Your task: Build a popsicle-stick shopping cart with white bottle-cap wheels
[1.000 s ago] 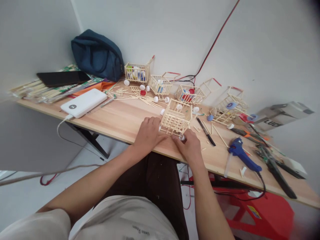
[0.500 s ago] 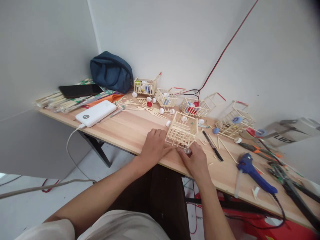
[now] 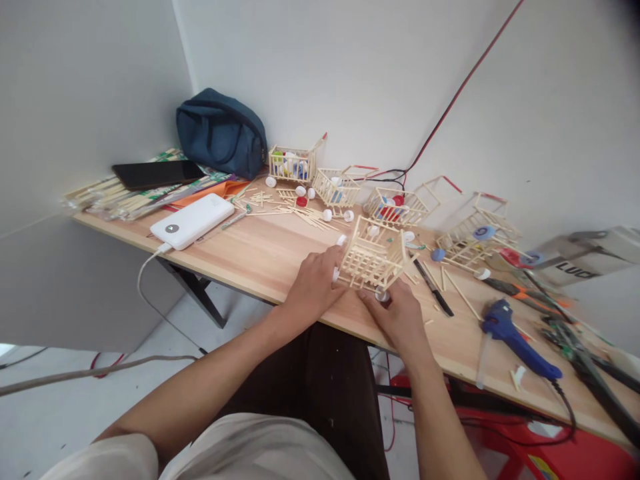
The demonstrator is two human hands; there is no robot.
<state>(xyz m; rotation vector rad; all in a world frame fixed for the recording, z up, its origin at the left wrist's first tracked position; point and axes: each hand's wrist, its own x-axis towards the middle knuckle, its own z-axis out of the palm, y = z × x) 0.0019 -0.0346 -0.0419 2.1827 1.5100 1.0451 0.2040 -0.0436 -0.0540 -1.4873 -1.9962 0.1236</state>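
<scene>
A small cart built of wooden sticks [image 3: 373, 263], with white bottle-cap wheels, stands near the table's front edge, its lattice side facing me. My left hand [image 3: 316, 283] grips its near left corner by a white wheel [image 3: 335, 274]. At the near right corner, my right hand [image 3: 400, 313] has its fingers round another white wheel [image 3: 382, 294]. Some fingertips are hidden behind the cart. Just right of it lie a black pen [image 3: 433, 287] and several loose sticks. Farther right rests a blue hot glue gun [image 3: 520, 340].
Several similar stick carts stand along the wall, one filled with bottle caps [image 3: 295, 165]. Loose sticks [image 3: 313, 217], a white power bank [image 3: 193, 221], a phone [image 3: 157, 175], packs of sticks [image 3: 95, 195] and a blue bag [image 3: 223, 133] occupy the left. Pliers [image 3: 575, 347] lie at the right.
The whole view has shifted slightly. The cart remains between both hands and has turned or tilted a little; my fingers stay at its near corners.
</scene>
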